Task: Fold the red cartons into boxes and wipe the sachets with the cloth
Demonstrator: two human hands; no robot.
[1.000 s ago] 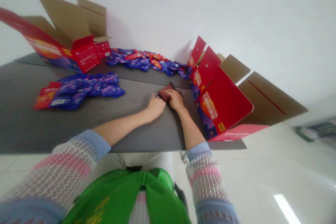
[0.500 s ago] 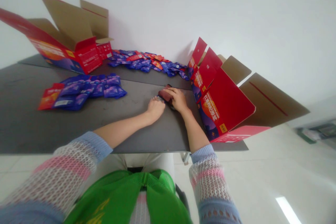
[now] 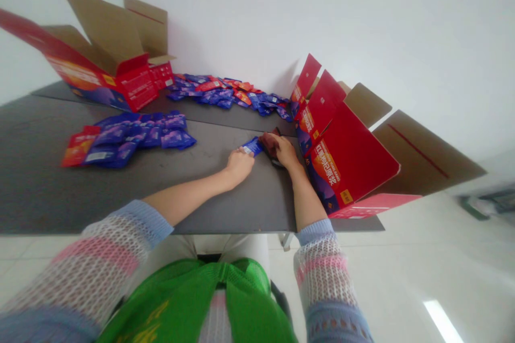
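At the near end of a blue sachet [image 3: 253, 146], my left hand [image 3: 240, 165] is closed in a pinch. My right hand [image 3: 284, 151] has its fingers closed on a dark reddish-brown cloth [image 3: 269, 141], which touches or lies close to the sachet's far end. The cloth's lower part is dark and partly covered by the fingers. Both hands stay low over the grey table [image 3: 217, 201]. Left of them lies a spread of blue sachets [image 3: 132, 134], with an orange-red sachet [image 3: 78, 147] at its left end.
A long heap of blue and red sachets [image 3: 225, 91] runs along the wall. Red cartons [image 3: 341, 155] with raised flaps stand close to my right forearm. Another open carton [image 3: 100, 77] stands at the back left. The table's front edge [image 3: 233, 232] is near my body.
My right hand has moved slightly right with the cloth, away from my left hand. More of the blue sachet now shows between the hands.
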